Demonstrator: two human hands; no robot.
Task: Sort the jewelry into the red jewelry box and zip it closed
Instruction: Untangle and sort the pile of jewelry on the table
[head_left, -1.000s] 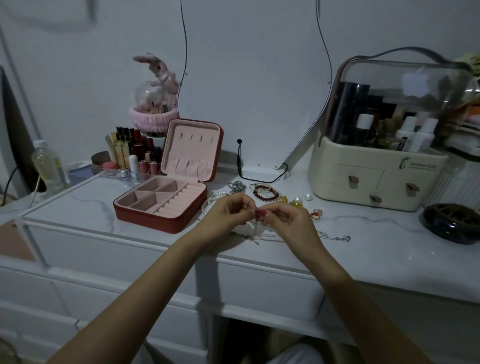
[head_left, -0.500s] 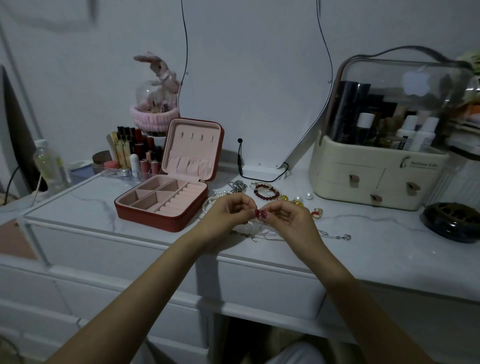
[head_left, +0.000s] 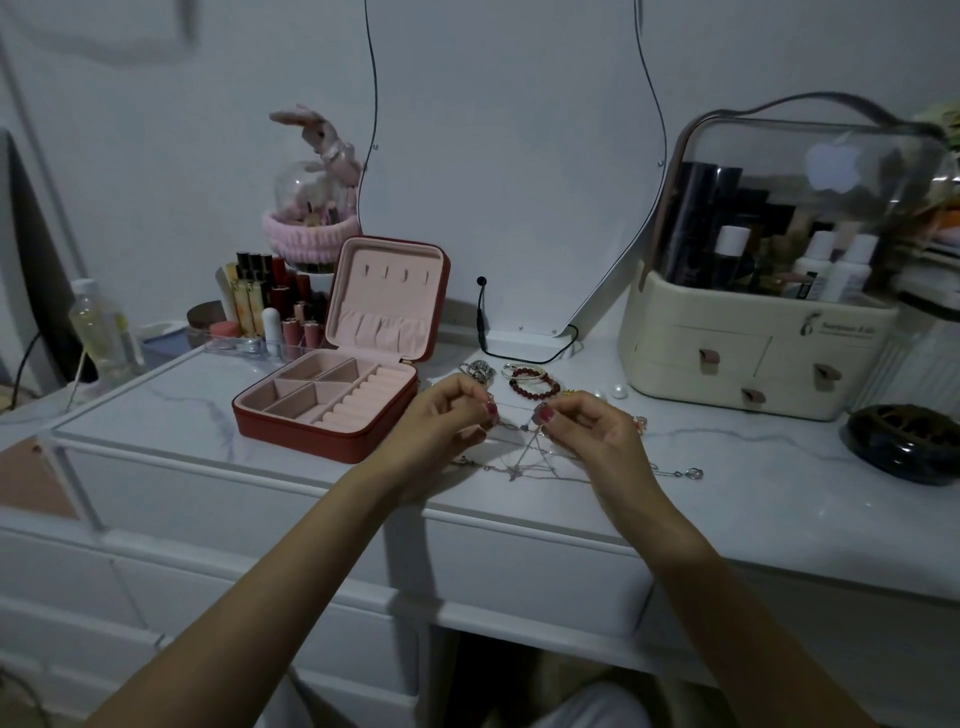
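Pinching a thin silver chain (head_left: 519, 434) between them, the left hand (head_left: 447, 415) and right hand (head_left: 587, 426) hover over the worktop (head_left: 156, 410), fingers curled. Light, limp and tangle-prone, it looks best held near its ends; the red jewelry box (head_left: 332, 400) lies open just left.

Bare forearms, no sleeves; dark red polish on left hand (head_left: 447, 415) and right hand (head_left: 592, 431) nails.

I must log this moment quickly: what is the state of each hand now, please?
Left hand: fingers pinch one end of a thin silver chain.
Right hand: fingers pinch the same chain, held above the tabletop.
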